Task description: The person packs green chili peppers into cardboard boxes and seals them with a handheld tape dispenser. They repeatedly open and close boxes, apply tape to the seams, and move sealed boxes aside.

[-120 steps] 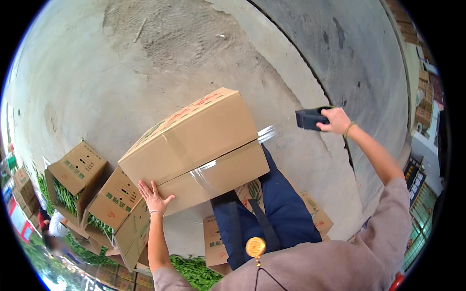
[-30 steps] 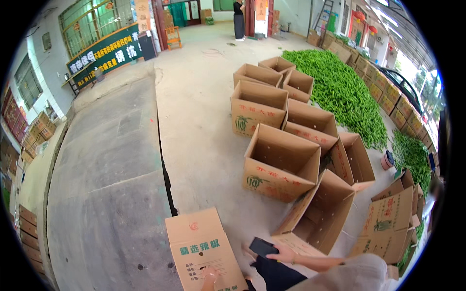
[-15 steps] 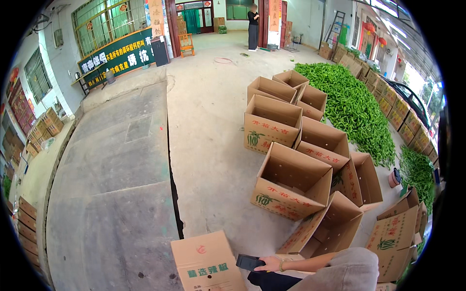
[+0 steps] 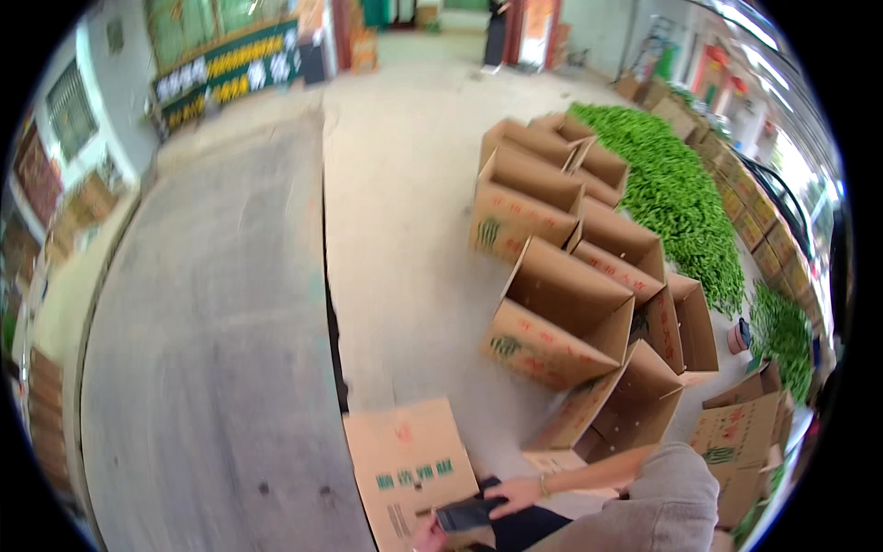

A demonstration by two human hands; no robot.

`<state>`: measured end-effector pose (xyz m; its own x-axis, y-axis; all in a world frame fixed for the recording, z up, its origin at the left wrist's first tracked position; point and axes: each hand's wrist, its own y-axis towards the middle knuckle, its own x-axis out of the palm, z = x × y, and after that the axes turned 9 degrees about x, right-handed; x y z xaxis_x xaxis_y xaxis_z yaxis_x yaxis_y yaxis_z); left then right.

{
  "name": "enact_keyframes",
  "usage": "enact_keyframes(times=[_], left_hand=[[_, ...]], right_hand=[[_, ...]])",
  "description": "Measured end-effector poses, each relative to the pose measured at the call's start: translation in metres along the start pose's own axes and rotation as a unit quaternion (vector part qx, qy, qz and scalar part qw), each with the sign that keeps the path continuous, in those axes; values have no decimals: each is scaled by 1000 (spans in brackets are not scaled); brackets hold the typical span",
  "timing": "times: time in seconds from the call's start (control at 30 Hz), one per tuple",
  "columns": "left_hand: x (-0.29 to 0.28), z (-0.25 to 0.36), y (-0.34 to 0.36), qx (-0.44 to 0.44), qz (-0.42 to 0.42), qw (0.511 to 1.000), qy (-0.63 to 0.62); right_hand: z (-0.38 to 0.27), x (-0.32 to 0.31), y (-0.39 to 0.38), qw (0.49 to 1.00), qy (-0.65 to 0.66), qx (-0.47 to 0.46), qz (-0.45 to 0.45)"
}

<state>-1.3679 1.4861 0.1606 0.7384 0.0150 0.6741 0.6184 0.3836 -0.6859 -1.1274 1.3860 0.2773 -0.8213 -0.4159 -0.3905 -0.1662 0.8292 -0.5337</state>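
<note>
My right hand [image 4: 517,495] has its fingers closed on the right end of a flat, black, rectangular object [image 4: 466,515]; its exact kind is blurred. At the object's left end, my left hand [image 4: 429,534] grips it near the lower edge of the view. Beneath and beside the hands lies a brown cardboard piece [image 4: 405,437] with green and red print, partly hidden by the left hand. A bracelet circles my right wrist.
Several open cardboard boxes [image 4: 563,304] stand upright ahead and to the right. Behind them spreads a large heap of green peppers [image 4: 662,184]. A folded-open carton [image 4: 736,432] and a small pink container [image 4: 739,336] are at right. A person [image 4: 497,37] stands far back.
My left hand has come into view and taken hold of the black object. The object has moved down, nearer to me. The whole view has shifted and blurred.
</note>
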Motion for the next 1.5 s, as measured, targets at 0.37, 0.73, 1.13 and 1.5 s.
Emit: enact_keyframes(times=[0.37, 0.73, 1.13, 1.5], left_hand=[[-150, 145, 100, 270, 226, 880, 317], [-277, 166, 299, 163, 282, 784, 529], [-177, 77, 167, 238, 143, 714, 642], [-186, 82, 178, 218, 129, 776, 578]], right_hand=[[28, -12, 135, 982, 138, 129, 11], [121, 25, 269, 987, 69, 85, 115], [126, 15, 256, 985, 37, 114, 127], [340, -10, 165, 931, -106, 335, 98]])
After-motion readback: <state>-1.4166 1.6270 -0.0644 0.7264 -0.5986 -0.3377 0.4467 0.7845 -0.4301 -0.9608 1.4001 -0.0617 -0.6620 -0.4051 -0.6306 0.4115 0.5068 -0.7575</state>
